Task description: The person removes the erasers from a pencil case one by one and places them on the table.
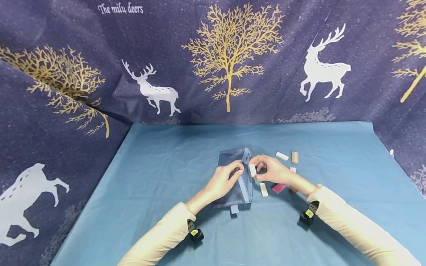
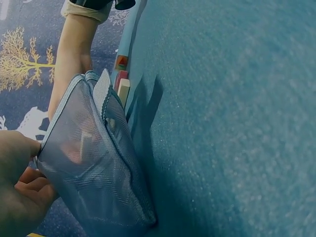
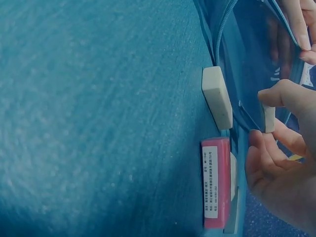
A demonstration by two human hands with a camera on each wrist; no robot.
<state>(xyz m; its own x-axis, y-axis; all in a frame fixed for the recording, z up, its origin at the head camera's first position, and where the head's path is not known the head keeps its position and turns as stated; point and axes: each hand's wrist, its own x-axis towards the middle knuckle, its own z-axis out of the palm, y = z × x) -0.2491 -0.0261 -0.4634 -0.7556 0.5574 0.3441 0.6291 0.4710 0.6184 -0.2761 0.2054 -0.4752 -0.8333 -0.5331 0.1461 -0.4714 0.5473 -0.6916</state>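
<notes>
A blue mesh zip pouch (image 1: 227,158) lies on the table with its zipped side parted. My left hand (image 1: 222,180) pinches the edge of the opening between thumb and fingers, lifting it, as the left wrist view shows on the pouch (image 2: 94,168). At the mouth, my right hand (image 1: 273,171) holds a small white eraser (image 3: 269,117) between thumb and fingertips. Through the mesh in the left wrist view, the right fingers and the eraser show faintly. Close beside the pouch rests another white eraser (image 3: 217,98), and a pink eraser with a printed label (image 3: 217,182) is next to it.
Farther back on the right lie a white block (image 1: 282,156) and a tan block (image 1: 295,157). More small blocks are partly covered by the right hand and wrist. A pale tag (image 1: 234,209) sticks out from the pouch's near edge. Patterned cloth (image 1: 207,66) hangs behind the blue table cover.
</notes>
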